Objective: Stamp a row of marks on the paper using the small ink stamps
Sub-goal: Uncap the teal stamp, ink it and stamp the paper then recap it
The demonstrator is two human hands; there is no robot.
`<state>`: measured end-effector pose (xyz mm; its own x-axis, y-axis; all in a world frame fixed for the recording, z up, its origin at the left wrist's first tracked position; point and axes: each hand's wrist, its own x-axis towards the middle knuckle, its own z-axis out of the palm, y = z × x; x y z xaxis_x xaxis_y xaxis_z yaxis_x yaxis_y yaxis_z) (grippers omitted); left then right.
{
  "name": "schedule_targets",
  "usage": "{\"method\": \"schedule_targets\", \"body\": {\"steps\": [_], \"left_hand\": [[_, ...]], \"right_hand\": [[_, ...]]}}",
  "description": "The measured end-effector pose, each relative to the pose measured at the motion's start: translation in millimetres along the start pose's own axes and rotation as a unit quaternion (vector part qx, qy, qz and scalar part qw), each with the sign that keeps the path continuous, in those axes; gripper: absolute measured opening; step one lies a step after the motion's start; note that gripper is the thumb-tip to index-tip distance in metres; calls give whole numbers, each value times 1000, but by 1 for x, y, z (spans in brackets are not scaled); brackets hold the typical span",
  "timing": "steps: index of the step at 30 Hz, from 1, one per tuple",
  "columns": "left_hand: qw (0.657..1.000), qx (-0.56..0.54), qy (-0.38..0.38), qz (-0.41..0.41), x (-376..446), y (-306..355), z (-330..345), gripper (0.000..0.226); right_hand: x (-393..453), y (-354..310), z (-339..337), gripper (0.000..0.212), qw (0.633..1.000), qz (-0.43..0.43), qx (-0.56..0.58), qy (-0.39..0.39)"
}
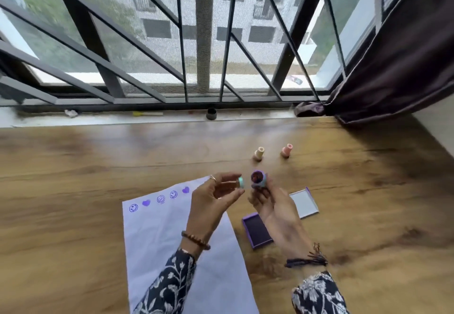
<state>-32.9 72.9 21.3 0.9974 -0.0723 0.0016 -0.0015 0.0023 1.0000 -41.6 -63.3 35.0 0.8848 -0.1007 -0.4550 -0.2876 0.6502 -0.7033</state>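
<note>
Your right hand (pixel 272 203) pinches the blue stamp (pixel 258 180), inked face tilted up; left hand (pixel 211 198) pinches its cap (pixel 240 182) just beside. Paper (pixel 172 240) lies below-left, row of marks (pixel 159 199) ending under your left hand, nearer that side

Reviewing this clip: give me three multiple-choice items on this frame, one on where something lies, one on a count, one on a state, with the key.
1. Where does the open ink pad lie?
A. right of the paper
B. on the paper
C. on the window sill

2. How many purple marks are on the paper?
A. three
B. five
C. eight

3. What is the state of the stamp in the right hand?
A. pressed on the paper
B. standing on the table
C. held up, inked face showing

Key: 1 A, the pad sits on bare wood beside the sheet; 2 B, three smileys and two hearts in a row; 3 C, the left hand holds its teal cap apart.
</note>
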Motion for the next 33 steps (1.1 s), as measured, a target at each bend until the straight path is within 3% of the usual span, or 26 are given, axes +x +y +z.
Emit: {"method": "schedule_targets", "body": {"steps": [4,8,10,13,16,18,21,28,33], "left_hand": [[999,32,-20,-25,-22,-8,-4,27],[996,43,-47,-65,-44,-24,1,23],[993,64,-68,-77,-51,-32,3,22],[987,70,-106,-99,-56,-41,7,21],[985,60,-121,-108,-55,-47,11,17],[985,59,-122,-101,-53,-48,13,16],[988,67,-110,-89,-50,-46,13,20],[983,91,-123,-106,-43,-53,8,15],[979,107,-133,-113,-39,-61,7,13]], "right_hand": [[-32,-1,-21,30,991,61,121,9],[-51,2,-47,26,989,54,134,20],[-54,5,-60,20,996,27,72,36],[-56,10,-78,13,983,-30,-165,77],[-55,11,-91,9,885,-109,-428,150],[-55,10,-92,7,817,-160,-530,160],[-50,10,-87,10,764,-209,-596,131],[-45,20,-81,19,632,-225,-737,85],[-45,29,-83,15,586,-269,-762,67]]}}
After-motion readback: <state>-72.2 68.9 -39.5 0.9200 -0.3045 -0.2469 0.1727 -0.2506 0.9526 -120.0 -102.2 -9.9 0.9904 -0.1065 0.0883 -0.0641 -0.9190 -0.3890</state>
